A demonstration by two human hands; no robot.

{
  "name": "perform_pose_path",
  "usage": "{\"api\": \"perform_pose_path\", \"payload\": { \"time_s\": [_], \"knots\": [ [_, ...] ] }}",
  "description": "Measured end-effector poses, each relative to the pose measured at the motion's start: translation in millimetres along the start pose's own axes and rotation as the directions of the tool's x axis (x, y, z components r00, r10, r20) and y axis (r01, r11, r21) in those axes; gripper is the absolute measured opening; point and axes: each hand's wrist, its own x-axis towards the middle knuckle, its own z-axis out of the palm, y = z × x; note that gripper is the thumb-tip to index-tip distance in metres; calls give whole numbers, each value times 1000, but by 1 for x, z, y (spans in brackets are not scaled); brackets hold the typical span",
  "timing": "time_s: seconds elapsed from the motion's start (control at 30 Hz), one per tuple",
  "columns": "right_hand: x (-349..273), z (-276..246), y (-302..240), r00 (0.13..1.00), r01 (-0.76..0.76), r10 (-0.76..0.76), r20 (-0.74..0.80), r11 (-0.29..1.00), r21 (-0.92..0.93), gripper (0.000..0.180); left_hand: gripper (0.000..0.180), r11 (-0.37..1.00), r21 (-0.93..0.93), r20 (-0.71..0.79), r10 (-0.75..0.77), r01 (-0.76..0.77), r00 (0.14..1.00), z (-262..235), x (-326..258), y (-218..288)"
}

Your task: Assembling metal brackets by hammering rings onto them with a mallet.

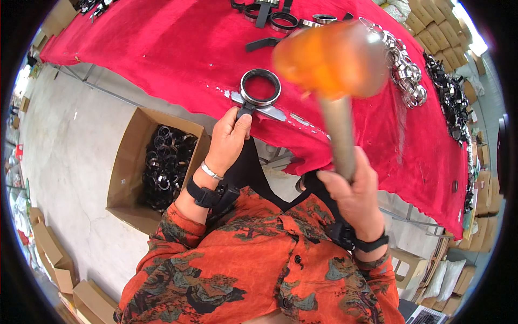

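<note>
My left hand (229, 137) is closed round the short black handle of a round magnifying-glass frame (244, 89). Its silver-and-black ring lies at the near edge of the red-covered table, over a flat metal piece (272, 112). Red shows through the ring; whether it has a lens I cannot tell. My right hand (356, 197) grips the handle of a mallet (339, 135). The mallet's translucent orange head, blurred, is raised to the right of the ring and hides part of the table behind it.
More dark round frames (283, 22) and handles lie at the far side of the red cloth (178, 48). Silver rings (407, 75) are heaped at the right, with black parts (450, 102) beyond. An open carton (121, 178) of black ringed parts stands on the floor to my left.
</note>
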Motion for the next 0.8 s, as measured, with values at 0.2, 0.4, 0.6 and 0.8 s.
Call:
{"api": "perform_pose_path", "payload": {
  "time_s": [0.2,0.4,0.6,0.8],
  "knots": [
    [25,20,10,982,14,14,188,990,-143,38,25,999,-38,23,-2,3,1000,0,4,-2],
    [33,22,-31,976,218,-210,63,957,-189,38,30,1000,-12,-32,-21,20,999,-2,-2,-2],
    [81,19,-31,973,42,11,232,974,-221,41,33,997,77,-37,29,-26,999,-2,2,-11],
    [77,12,-42,996,-51,57,66,995,-87,35,35,997,70,-59,-5,9,998,-9,-8,1]
  ]
}}
